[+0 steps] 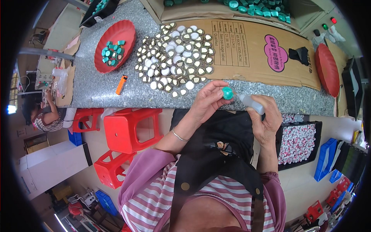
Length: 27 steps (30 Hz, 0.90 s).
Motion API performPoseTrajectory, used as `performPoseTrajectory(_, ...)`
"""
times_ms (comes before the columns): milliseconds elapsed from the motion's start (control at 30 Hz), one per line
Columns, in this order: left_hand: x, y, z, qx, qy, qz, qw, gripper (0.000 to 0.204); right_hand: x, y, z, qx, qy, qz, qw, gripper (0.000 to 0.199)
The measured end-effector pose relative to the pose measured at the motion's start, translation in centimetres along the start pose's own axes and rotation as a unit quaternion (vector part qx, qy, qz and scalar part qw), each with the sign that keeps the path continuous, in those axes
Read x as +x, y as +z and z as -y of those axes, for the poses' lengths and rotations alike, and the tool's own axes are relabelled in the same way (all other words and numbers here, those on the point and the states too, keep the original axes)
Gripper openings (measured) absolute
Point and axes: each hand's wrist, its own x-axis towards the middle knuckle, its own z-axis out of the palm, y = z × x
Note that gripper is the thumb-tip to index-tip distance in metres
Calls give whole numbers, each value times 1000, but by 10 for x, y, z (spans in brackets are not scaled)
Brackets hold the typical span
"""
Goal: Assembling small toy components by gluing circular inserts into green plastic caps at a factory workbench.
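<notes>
Teal cap (pixel 227 93) in fingers (pixel 213 84), speckled counter (pixel 88 87), red stools (pixel 120 125)

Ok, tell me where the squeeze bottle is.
The squeeze bottle is right of centre in the head view, held in the right hand, beside the green cap.

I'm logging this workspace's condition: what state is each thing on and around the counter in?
Green cap: held in the left hand
Squeeze bottle: gripped in the right hand, tilted, nozzle toward the cap; contact unclear
Red bowl: partly filled with green caps
Round discs: spread across counter and cardboard
Cardboard: lying flat
Orange object: lying on the counter
Black crate: filled with white and pink pieces
</notes>
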Motion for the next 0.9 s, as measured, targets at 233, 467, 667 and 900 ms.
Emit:
performPoseTrajectory(233,2,-6,-3,-5,27,-3,1000,26,-36,-22,-44,331,173,-173,911,29)
performPoseTrajectory(467,-4,-11,-26,11,88,-16,996,28,-49,-44,-119,191,232,-238,924,22)
performPoseTrajectory(667,-12,-22,-50,-7,174,-46,984,28,-44,-44,-131,109,229,-208,945,27)
performPoseTrajectory(900,-21,-36,-62,3,199,-52,979,28,-63,7,-69,-58,172,-228,957,27)
